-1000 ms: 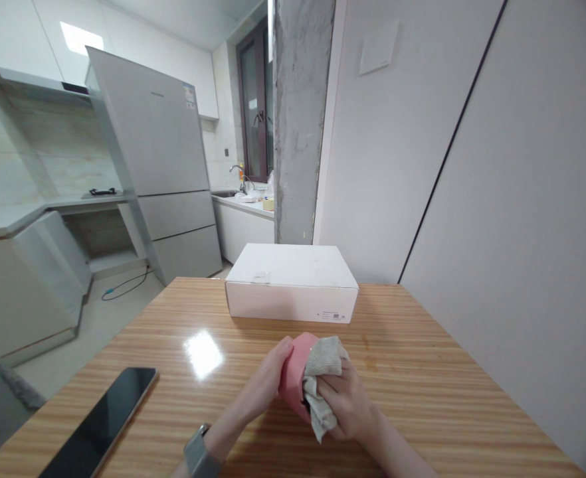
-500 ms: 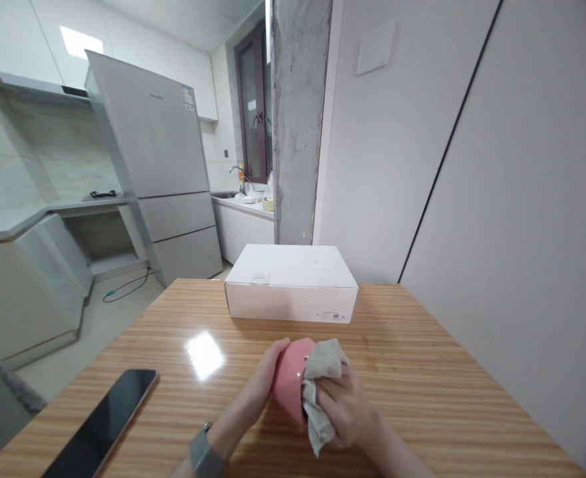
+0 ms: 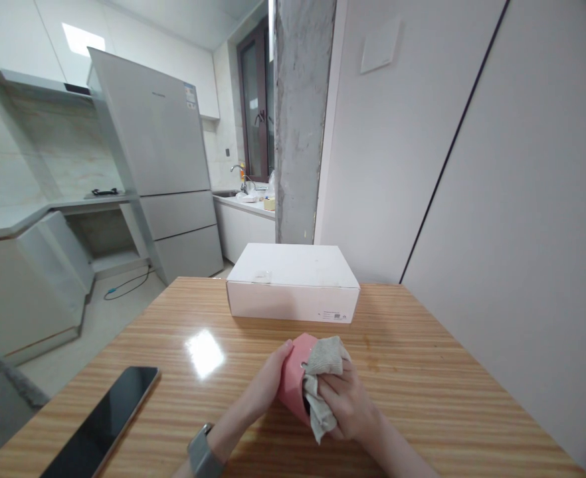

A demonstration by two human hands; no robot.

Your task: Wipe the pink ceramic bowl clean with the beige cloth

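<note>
Gripping pink container with left hand, pinching gray cloth against it with right hand. Seems mid-wipe, more left to do.

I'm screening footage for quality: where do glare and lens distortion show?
Head view: a white glare patch on the striped brown wooden table, left of the pink faceted object; head view also: the tall silver fridge leans, likely wide-angle distortion, and the upper right corner darkens.

Pink container, pale grey cloth, white box, brown striped table, black-screened phone
</note>
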